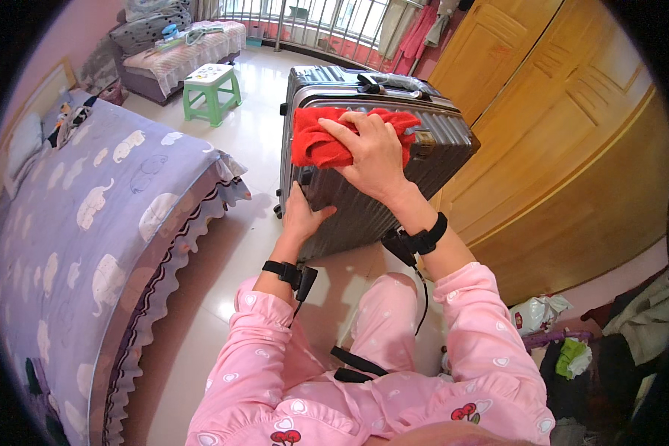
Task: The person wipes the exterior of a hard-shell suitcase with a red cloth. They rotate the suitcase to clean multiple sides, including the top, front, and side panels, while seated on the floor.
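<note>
Tiled floor (256, 134) surrounds a ribbed suitcase (355, 215). Right hand (373, 154) clasps red cloth (312, 143) against it; half-open left hand (302, 216) touches lower.

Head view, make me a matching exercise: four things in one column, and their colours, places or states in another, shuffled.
Column one:
1. Red cloth
2. Left hand
3. Stool
4. Bedspread

Column two:
A. Green with a pale top
B. Lilac with elephants
C. Between the right hand and the grey suitcase
D. Black band at the wrist

Pairs: 1-C, 2-D, 3-A, 4-B
</note>
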`<state>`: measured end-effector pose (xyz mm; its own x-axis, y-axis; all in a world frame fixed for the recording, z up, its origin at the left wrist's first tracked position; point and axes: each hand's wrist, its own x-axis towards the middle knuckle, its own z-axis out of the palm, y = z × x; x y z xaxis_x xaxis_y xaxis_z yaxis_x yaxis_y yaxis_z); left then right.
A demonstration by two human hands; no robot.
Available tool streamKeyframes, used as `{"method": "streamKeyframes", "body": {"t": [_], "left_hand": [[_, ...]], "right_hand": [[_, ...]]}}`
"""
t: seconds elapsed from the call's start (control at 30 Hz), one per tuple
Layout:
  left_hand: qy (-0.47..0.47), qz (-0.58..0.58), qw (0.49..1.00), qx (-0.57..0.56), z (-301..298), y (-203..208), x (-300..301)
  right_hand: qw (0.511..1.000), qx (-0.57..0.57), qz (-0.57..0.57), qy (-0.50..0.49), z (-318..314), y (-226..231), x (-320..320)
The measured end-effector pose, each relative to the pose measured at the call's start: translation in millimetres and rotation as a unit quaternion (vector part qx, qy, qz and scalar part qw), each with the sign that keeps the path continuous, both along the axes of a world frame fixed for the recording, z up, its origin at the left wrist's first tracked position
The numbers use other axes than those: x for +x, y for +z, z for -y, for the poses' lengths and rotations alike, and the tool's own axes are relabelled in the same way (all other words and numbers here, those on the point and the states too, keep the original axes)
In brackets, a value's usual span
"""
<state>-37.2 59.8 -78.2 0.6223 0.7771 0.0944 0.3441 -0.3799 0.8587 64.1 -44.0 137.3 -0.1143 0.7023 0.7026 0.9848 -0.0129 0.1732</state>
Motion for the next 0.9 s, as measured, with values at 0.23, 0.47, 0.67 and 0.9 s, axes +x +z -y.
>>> {"method": "streamKeyframes", "body": {"t": [0.23, 0.47, 0.67, 0.9], "left_hand": [[0.034, 0.099, 0.993, 0.059, 3.7, 8.1, 4.8], [0.014, 0.107, 0.992, 0.058, 2.8, 13.3, 0.8], [-0.020, 0.153, 0.981, 0.115, -5.1, 6.5, 4.8], [0.020, 0.055, 0.993, 0.098, -6.0, 1.5, 6.0]], "right_hand": [[1.000, 0.005, 0.011, 0.000, -1.4, 3.0, 1.5], [1.000, -0.006, 0.021, -0.002, -4.5, -24.3, 0.6], [0.995, 0.081, 0.051, 0.023, 7.2, -57.5, -1.1], [0.997, 0.027, 0.057, 0.048, 29.3, -44.0, 41.4]]}}
